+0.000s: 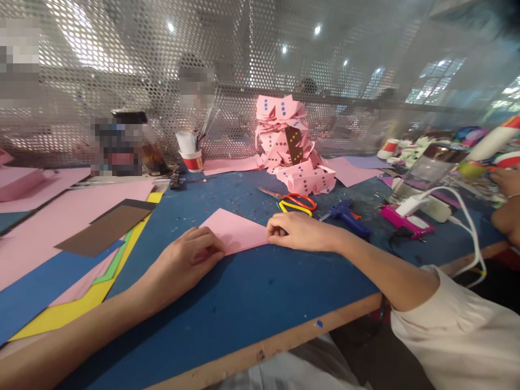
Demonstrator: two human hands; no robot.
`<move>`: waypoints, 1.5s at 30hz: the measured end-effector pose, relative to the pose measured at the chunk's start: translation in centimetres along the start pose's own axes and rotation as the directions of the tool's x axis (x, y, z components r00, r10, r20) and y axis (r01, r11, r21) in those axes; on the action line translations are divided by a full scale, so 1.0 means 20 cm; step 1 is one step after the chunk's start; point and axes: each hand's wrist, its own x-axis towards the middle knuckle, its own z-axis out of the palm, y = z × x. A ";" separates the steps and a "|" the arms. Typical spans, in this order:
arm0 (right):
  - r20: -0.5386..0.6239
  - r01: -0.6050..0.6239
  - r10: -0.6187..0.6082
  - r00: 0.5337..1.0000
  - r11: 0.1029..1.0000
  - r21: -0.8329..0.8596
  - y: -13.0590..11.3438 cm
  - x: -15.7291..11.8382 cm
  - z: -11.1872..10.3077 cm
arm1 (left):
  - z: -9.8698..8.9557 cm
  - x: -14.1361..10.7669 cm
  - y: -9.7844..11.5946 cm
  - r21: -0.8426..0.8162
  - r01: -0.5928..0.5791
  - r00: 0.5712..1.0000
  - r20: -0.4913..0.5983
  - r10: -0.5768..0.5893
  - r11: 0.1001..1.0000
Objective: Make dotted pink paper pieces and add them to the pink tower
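A pink sheet of paper [238,230] lies on the blue table in front of me; its near edge looks like a fold. At the sheet's left end, my left hand [195,252] is closed with the thumb and fingers pinching the paper. My right hand [294,230] grips the right corner between curled fingers and thumb. Just beyond the right hand rest scissors [298,203] with red and yellow handles. To the right of them is a blue glue gun [347,216]. Behind stands a stack of folded pink paper pieces [284,138] with small coloured squares on them.
Sheets of coloured paper, with a brown sheet [108,230] on top, cover the left side. A paper cup [190,160] stands at the back by the perforated metal screen [227,65]. A pink power strip [408,221] with a white cable is at right, near another person's hand [507,181].
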 end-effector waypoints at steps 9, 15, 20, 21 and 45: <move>0.016 -0.058 0.057 0.998 0.997 0.046 0.00 0.00 0.00 | 0.00 0.00 0.01 0.032 -0.031 0.999 -0.007 0.031 0.999; 0.034 -0.071 0.069 0.997 0.996 0.053 -0.01 0.01 -0.01 | 0.00 -0.01 0.00 0.079 -0.129 0.990 -0.045 0.132 0.989; 0.038 -0.053 0.051 0.998 0.997 0.060 0.00 0.00 -0.02 | 0.00 0.00 -0.01 0.118 -0.212 0.974 -0.050 0.220 0.970; 0.044 -0.057 0.054 0.998 0.997 0.058 0.00 0.00 -0.02 | 0.00 0.00 -0.02 0.121 -0.222 0.972 -0.050 0.230 0.967; 0.095 -0.092 0.087 0.992 0.994 0.052 0.06 -0.02 -0.08 | 0.00 -0.01 -0.03 0.132 -0.240 0.967 -0.060 0.249 0.962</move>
